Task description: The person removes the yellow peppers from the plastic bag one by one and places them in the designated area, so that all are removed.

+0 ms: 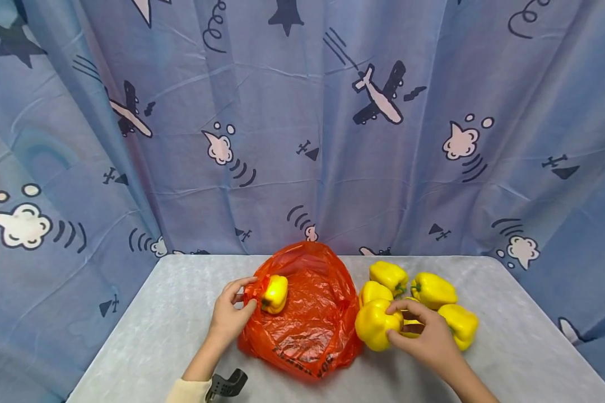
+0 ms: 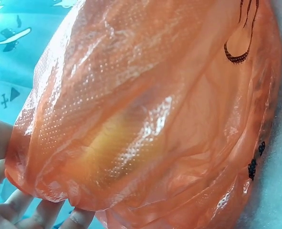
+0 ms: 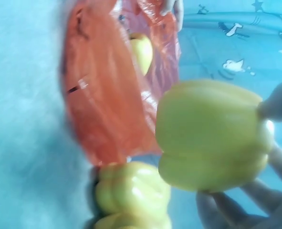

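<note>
A red plastic bag point(image 1: 310, 316) lies with its mouth open in the middle of the table. My left hand point(image 1: 229, 313) pinches the left side of its rim; in the left wrist view the fingers curl beneath the bag's edge point(image 2: 131, 95). Inside, near that hand, lies one yellow bell pepper point(image 1: 276, 294). My right hand point(image 1: 431, 338) grips another yellow bell pepper point(image 1: 375, 324) between thumb and fingers, just off the bag's right edge. In the right wrist view this held pepper point(image 3: 212, 136) appears lifted, with the bag beyond it.
Several more yellow bell peppers, such as the back one point(image 1: 387, 276) and the right one point(image 1: 460, 324), sit clustered right of the bag. The white table point(image 1: 176, 302) ends at a blue patterned curtain point(image 1: 282, 184). A dark strap-on device point(image 1: 229, 384) is on my left wrist.
</note>
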A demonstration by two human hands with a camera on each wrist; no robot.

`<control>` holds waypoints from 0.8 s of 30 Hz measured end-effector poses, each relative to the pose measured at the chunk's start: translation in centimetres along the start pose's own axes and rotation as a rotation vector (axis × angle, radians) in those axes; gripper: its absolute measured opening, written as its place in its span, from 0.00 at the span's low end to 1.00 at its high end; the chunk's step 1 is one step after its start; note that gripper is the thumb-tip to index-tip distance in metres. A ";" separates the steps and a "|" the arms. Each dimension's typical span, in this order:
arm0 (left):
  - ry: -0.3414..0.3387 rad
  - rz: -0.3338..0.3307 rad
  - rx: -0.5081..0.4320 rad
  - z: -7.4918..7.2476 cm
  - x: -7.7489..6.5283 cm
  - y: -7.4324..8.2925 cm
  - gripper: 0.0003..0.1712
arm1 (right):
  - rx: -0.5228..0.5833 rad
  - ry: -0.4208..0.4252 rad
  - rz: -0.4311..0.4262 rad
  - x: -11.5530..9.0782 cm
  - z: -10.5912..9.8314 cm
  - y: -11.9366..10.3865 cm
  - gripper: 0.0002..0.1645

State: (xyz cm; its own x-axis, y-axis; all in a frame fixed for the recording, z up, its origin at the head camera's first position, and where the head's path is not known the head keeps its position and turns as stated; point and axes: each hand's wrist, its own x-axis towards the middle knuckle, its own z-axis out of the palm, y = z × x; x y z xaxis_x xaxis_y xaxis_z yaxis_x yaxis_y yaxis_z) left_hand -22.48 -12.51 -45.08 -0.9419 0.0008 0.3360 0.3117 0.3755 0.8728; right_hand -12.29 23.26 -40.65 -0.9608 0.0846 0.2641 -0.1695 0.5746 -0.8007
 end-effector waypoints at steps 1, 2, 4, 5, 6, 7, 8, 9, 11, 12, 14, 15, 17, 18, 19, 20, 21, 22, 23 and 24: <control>0.001 0.002 0.000 0.0 0.0 0.0 0.25 | 0.000 -0.007 -0.011 -0.1 0.0 0.3 0.18; 0.003 0.003 -0.002 0.0 0.0 0.0 0.25 | 0.003 -0.013 -0.029 -0.2 0.0 0.6 0.18; 0.005 0.010 -0.003 0.0 0.0 -0.1 0.25 | 0.001 -0.026 -0.057 -0.4 0.0 1.2 0.18; 0.008 0.007 -0.006 0.0 0.0 -0.1 0.25 | 0.002 -0.032 -0.071 -0.4 0.1 1.5 0.19; 0.009 0.012 -0.003 0.0 0.0 -0.1 0.25 | 0.001 -0.038 -0.080 -0.5 0.1 1.7 0.19; 0.011 0.016 0.000 0.0 0.0 -0.2 0.25 | -0.002 -0.046 -0.083 -0.6 0.1 2.0 0.19; 0.014 0.018 0.004 0.0 0.0 -0.2 0.25 | -0.005 -0.054 -0.084 -0.7 0.1 2.2 0.19; 0.017 0.022 0.011 0.0 0.0 -0.2 0.25 | -0.010 -0.064 -0.079 -0.7 0.1 2.4 0.18; 0.024 0.030 0.019 -0.1 0.0 -0.2 0.25 | -0.013 -0.086 -0.058 -0.9 0.2 2.6 0.18; 0.027 0.034 0.025 -0.1 0.0 -0.3 0.25 | -0.013 -0.098 -0.041 -0.9 0.2 2.7 0.18; 0.027 0.034 0.026 -0.1 -0.1 -0.3 0.25 | -0.007 -0.120 -0.010 -1.0 0.4 2.9 0.18; 0.026 0.032 0.025 -0.1 -0.1 -0.2 0.25 | -0.005 -0.128 0.004 -1.1 0.5 3.0 0.18; 0.019 0.020 0.021 -0.1 -0.1 -0.2 0.25 | 0.001 -0.139 0.025 -1.1 0.7 3.2 0.19; 0.015 0.015 0.023 -0.1 -0.2 -0.2 0.25 | 0.002 -0.142 0.031 -1.2 0.7 3.3 0.19; 0.012 0.011 0.022 -0.1 -0.2 -0.1 0.25 | 0.003 -0.144 0.031 -1.2 0.8 3.4 0.19; 0.010 0.009 0.025 -0.1 -0.2 -0.1 0.25 | 0.002 -0.144 0.028 -1.3 0.9 3.5 0.19; 0.009 0.004 0.025 -0.1 -0.2 -0.1 0.24 | 0.000 -0.145 0.027 -1.3 1.0 3.6 0.19; 0.007 0.003 0.028 -0.1 -0.2 -0.1 0.24 | 0.000 -0.145 0.025 -1.3 1.0 3.7 0.19; 0.006 0.004 0.029 -0.1 -0.2 -0.1 0.24 | -0.001 -0.146 0.023 -1.3 1.1 3.8 0.19; 0.005 0.005 0.027 -0.1 -0.2 -0.1 0.24 | -0.005 -0.148 0.024 -1.3 1.1 4.0 0.19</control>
State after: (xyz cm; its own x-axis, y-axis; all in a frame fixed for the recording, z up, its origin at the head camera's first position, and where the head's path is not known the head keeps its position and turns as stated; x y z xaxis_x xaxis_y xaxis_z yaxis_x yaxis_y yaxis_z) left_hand -22.28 -12.62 -45.21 -0.9397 -0.0014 0.3421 0.3129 0.4005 0.8612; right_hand -11.95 24.52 -44.75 -0.9865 -0.0224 0.1620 -0.1450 0.5777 -0.8032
